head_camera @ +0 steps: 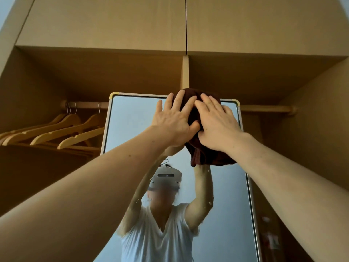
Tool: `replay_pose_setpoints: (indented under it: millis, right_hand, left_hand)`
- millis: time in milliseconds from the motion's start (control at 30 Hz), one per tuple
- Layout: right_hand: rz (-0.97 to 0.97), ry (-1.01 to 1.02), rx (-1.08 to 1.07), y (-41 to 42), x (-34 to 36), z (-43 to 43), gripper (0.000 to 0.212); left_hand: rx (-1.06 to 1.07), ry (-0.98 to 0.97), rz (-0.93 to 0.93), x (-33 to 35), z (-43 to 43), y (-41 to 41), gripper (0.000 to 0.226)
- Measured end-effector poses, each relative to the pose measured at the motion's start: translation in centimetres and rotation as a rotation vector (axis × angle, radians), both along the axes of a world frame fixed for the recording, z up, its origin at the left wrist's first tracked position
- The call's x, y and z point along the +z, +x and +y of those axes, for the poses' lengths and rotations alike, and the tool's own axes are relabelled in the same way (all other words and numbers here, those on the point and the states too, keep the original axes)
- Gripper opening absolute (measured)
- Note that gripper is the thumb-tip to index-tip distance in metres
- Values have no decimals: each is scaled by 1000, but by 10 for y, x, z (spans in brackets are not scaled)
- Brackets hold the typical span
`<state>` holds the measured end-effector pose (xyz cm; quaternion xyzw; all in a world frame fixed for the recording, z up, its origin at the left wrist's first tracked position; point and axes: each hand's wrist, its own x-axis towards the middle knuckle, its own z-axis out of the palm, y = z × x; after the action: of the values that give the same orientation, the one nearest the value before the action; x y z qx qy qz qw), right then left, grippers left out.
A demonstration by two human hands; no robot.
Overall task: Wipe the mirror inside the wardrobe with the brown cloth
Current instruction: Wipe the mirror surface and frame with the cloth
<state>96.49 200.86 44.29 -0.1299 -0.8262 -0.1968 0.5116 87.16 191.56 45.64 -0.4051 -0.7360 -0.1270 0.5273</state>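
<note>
While we are reaching up with both bare arms, we are pressing our left hand (173, 120) and our right hand (217, 125) side by side on the brown cloth (206, 157). Both hands are lying flat with the fingers straight and slightly spread, and the thumbs are meeting near the middle of the cloth. The cloth is sitting bunched under our palms against the top part of the mirror (132, 125). Its upper fold is covering the mirror's top edge and its lower end is hanging loose below our right wrist. The mirror is standing inside the wardrobe (94, 72), in front of the upright panel between its two bays. The glass is showing us in a white shirt, wearing a pale headset (166, 178), with arms raised. Behind and to the left, wooden hangers (62, 133) are hanging in a row on a rail (85, 104). Above the bays, two closed cupboard doors (113, 21) are meeting at a thin dark seam.
</note>
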Motion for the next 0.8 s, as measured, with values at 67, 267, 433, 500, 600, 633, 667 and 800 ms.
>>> replay_pose_setpoints:
  millis: [67,267,433,500,600,633,667,800]
  right_hand:
    - [27,-26,25,-5,-5,-3,76]
    - [64,-15,84,-7,-44,-3,75]
    - [11,62,46,-8,-92,0,79]
    - [-20,58,20,-7,-85,2,80]
    - [-16,66,15,-4,-50,3,79]
    - [-15,63,17,-3,-35,3,78]
    - [-20,54,21,-1,-20,2,78]
    - [-15,-22,72,0,8,1,79]
  left_hand:
    - [-40,32,23,-7,2,-1,68]
    - [0,39,128,-44,-2,1,66]
    - [-73,71,323,-87,-6,-13,60]
    - [-72,52,316,-79,-6,-16,62]
    - [-77,31,260,-50,-4,-14,69]
    - [-75,35,239,-37,-3,-15,70]
    - [-77,39,208,-24,-3,-15,68]
    - [-103,25,99,1,0,-10,67]
